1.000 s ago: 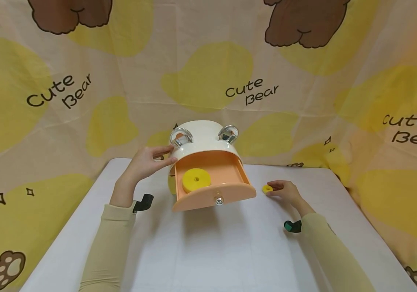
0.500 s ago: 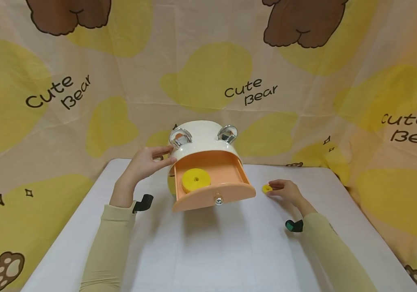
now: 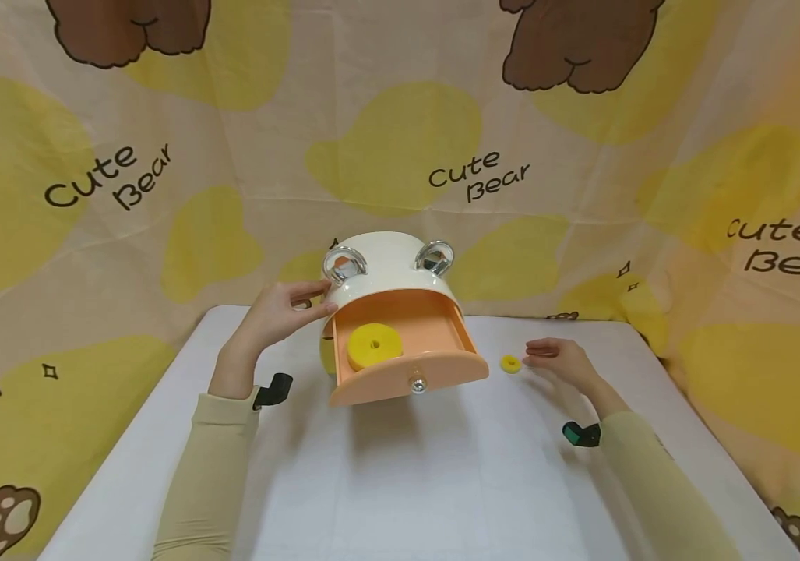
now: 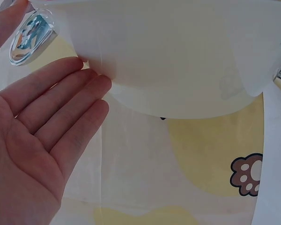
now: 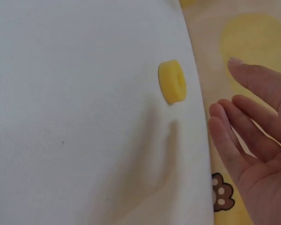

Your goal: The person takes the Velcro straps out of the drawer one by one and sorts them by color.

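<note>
A white domed storage box (image 3: 389,257) with silver ring-shaped ears stands mid-table, its peach drawer (image 3: 452,366) pulled out towards me. Inside the drawer, on the left, lies a thick yellow disc (image 3: 375,345) with a small central hole. My left hand (image 3: 276,313) touches the box's left side, thumb towards the front; the left wrist view shows its fingers (image 4: 75,117) straight. On the white table right of the drawer lies a small yellow ring (image 3: 510,364), seen on its own in the right wrist view. My right hand (image 3: 568,365) hovers just right of it, fingers loose, holding nothing.
A silver knob (image 3: 418,385) sticks out from the drawer front. White table (image 3: 435,491) stretches before the box. Behind and on both sides hangs a beige and yellow bear-print cloth (image 3: 371,117), close to the table's far edge.
My right hand has let go of the small yellow ring and moved right and slightly up, leaving it on the table. The left hand, box and drawer have not visibly changed.
</note>
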`<state>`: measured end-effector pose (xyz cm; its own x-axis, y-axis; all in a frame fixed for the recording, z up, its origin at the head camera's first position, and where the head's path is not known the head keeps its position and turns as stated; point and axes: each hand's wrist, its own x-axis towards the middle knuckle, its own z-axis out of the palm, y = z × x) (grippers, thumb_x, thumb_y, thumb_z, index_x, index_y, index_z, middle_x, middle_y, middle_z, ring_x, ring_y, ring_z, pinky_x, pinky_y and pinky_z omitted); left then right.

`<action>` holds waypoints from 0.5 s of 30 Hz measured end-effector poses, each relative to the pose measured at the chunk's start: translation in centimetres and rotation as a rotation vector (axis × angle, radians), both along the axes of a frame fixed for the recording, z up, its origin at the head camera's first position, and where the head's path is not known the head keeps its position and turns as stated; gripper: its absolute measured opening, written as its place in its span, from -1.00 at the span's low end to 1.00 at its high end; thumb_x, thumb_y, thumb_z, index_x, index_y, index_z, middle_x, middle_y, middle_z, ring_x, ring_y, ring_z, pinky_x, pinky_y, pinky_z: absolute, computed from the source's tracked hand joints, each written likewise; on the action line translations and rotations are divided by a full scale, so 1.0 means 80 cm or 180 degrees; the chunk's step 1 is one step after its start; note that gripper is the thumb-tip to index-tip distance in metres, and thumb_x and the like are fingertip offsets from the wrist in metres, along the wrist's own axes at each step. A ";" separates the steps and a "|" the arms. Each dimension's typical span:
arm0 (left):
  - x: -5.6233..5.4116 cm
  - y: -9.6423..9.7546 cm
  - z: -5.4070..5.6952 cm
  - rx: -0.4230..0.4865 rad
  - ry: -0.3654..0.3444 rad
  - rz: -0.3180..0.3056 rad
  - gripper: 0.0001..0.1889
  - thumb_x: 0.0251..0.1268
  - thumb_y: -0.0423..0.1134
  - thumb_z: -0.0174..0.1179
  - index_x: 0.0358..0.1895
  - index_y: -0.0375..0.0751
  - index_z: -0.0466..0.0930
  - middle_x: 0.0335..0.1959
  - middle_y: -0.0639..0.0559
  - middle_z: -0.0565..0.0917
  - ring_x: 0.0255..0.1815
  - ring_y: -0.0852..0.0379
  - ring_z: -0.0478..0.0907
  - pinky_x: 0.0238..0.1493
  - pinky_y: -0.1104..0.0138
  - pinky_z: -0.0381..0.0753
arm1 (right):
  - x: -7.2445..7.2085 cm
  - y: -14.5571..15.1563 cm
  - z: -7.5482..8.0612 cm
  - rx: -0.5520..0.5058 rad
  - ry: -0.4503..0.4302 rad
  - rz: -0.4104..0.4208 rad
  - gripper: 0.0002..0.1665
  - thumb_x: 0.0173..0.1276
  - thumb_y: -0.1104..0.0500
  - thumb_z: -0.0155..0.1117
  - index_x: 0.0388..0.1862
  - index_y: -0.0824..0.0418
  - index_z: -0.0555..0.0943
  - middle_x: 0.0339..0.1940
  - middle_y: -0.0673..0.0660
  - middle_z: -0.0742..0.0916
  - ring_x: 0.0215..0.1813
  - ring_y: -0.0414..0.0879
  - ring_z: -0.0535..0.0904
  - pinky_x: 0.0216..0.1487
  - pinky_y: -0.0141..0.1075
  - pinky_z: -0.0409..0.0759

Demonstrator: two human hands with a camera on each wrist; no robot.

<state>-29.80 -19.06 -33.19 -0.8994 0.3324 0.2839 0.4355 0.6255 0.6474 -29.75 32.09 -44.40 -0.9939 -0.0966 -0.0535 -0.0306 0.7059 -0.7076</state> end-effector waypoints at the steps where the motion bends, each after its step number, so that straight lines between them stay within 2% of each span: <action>1: 0.000 0.000 0.000 -0.0002 0.0005 -0.0001 -0.34 0.08 0.26 0.26 0.24 0.02 0.52 0.19 0.03 0.58 0.14 -0.11 0.56 0.07 0.03 0.59 | 0.002 0.000 0.004 0.0005 0.0018 0.0009 -0.35 0.30 -0.04 0.29 0.25 0.31 0.47 0.14 0.28 0.64 0.17 0.17 0.55 0.20 0.01 0.52; 6: 0.000 0.000 0.000 -0.0007 0.0007 -0.0012 -0.34 0.09 0.26 0.26 0.24 0.01 0.52 0.20 0.03 0.57 0.14 -0.11 0.56 0.08 0.03 0.59 | 0.012 0.000 0.029 0.0011 0.0080 0.0074 -0.34 0.29 -0.09 0.28 0.25 0.28 0.47 0.13 0.27 0.64 0.17 0.17 0.55 0.23 0.08 0.47; 15: 0.000 0.000 0.001 -0.0051 -0.0053 0.0016 -0.32 0.07 0.29 0.25 0.25 0.04 0.50 0.22 0.02 0.56 0.14 -0.12 0.56 0.07 0.01 0.59 | 0.030 -0.008 0.070 -0.0106 0.0178 0.0308 -0.35 0.28 -0.10 0.29 0.23 0.24 0.49 0.15 0.28 0.63 0.14 0.14 0.58 0.20 0.04 0.52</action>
